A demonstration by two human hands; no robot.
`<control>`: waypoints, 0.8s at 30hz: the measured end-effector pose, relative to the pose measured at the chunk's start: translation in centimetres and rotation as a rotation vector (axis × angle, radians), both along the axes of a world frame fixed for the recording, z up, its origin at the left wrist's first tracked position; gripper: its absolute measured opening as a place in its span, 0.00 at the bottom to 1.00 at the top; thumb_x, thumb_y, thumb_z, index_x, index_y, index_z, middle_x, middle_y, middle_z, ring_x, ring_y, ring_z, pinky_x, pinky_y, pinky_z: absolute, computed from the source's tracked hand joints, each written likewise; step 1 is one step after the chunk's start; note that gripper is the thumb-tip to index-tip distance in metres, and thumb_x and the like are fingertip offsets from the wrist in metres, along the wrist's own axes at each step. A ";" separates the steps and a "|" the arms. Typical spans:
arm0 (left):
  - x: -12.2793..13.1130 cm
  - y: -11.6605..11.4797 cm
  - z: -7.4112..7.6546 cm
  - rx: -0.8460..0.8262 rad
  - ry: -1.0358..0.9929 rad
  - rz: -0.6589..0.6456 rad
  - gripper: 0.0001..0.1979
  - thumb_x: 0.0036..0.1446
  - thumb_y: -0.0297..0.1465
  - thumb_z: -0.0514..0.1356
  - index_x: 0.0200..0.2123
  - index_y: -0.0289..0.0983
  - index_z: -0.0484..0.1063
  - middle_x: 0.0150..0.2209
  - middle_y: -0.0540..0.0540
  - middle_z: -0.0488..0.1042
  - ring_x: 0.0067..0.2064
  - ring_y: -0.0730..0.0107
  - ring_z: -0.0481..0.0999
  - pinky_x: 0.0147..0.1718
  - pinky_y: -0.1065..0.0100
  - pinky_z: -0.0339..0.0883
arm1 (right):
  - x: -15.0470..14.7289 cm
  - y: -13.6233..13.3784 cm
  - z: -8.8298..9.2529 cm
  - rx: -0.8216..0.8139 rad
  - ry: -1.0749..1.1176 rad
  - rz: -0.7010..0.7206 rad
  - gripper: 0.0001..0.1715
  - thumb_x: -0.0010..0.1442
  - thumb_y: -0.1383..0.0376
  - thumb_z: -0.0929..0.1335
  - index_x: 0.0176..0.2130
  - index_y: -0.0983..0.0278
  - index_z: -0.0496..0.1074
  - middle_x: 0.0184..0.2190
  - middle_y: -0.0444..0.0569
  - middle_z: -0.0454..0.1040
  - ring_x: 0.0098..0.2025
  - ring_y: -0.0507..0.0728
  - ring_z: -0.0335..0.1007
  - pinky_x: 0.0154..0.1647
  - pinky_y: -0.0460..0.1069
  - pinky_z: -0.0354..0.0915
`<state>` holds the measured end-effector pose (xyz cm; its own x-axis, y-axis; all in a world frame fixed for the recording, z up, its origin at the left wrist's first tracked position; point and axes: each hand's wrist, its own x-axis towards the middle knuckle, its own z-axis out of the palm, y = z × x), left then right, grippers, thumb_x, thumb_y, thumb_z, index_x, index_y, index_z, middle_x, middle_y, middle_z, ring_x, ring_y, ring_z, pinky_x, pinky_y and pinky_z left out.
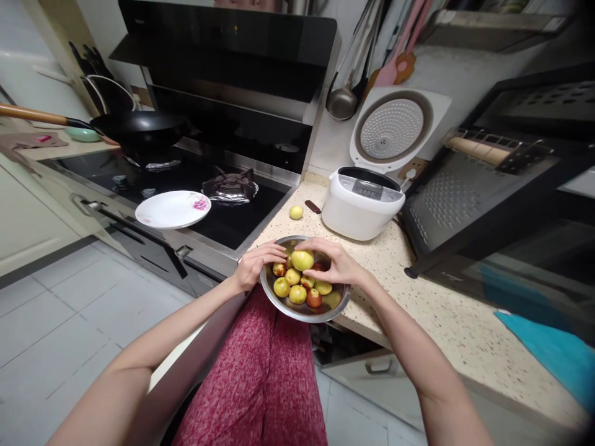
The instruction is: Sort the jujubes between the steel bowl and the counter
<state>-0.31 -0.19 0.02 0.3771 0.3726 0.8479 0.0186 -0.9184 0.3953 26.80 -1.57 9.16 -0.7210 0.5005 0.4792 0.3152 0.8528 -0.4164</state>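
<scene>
A steel bowl [343, 298] with several yellow-green and red-brown jujubes [297, 293] in it sits at the counter's front edge, above my lap. My left hand [258, 265] grips the bowl's left rim, fingers laid over the edge. Between the thumb and fingers of my right hand [341, 263] is a pale green jujube [302, 259], raised over the others in the bowl. One more pale jujube [296, 212] lies on the counter behind the bowl, beside a small dark brown object [313, 207].
A white rice cooker [357, 214] stands with its lid up behind the bowl. To the left, a flowered white plate [171, 210] rests at the stove's front edge, near a burner [230, 184] and a black wok [144, 127]. A black oven-like appliance [493, 248] and a blue cloth [548, 350] are at right.
</scene>
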 end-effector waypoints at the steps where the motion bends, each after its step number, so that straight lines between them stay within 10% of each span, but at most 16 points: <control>1: 0.0 0.0 0.0 -0.003 0.002 0.001 0.32 0.77 0.40 0.39 0.48 0.35 0.82 0.48 0.37 0.84 0.57 0.57 0.81 0.66 0.45 0.68 | 0.0 0.0 0.0 -0.016 -0.003 -0.004 0.24 0.62 0.58 0.74 0.56 0.59 0.74 0.53 0.53 0.80 0.54 0.63 0.78 0.58 0.59 0.73; 19: 0.1 -0.1 0.3 -0.005 0.007 -0.007 0.32 0.77 0.40 0.38 0.48 0.34 0.82 0.48 0.37 0.84 0.57 0.57 0.81 0.66 0.45 0.68 | 0.0 -0.1 0.1 -0.092 0.004 -0.022 0.31 0.62 0.53 0.76 0.61 0.58 0.74 0.57 0.53 0.79 0.57 0.65 0.78 0.61 0.61 0.71; 24: 0.2 -0.2 0.4 -0.007 -0.008 -0.007 0.31 0.77 0.39 0.39 0.47 0.34 0.82 0.48 0.38 0.84 0.56 0.57 0.81 0.66 0.46 0.68 | 0.6 0.7 -0.4 -0.065 0.132 -0.142 0.19 0.71 0.54 0.69 0.56 0.58 0.77 0.53 0.53 0.81 0.55 0.63 0.79 0.59 0.60 0.73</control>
<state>-0.09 -0.38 0.38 0.3725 0.3763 0.8483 0.0092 -0.9156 0.4021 27.36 -0.86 8.76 -0.5738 0.6259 0.5282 0.3693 0.7734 -0.5152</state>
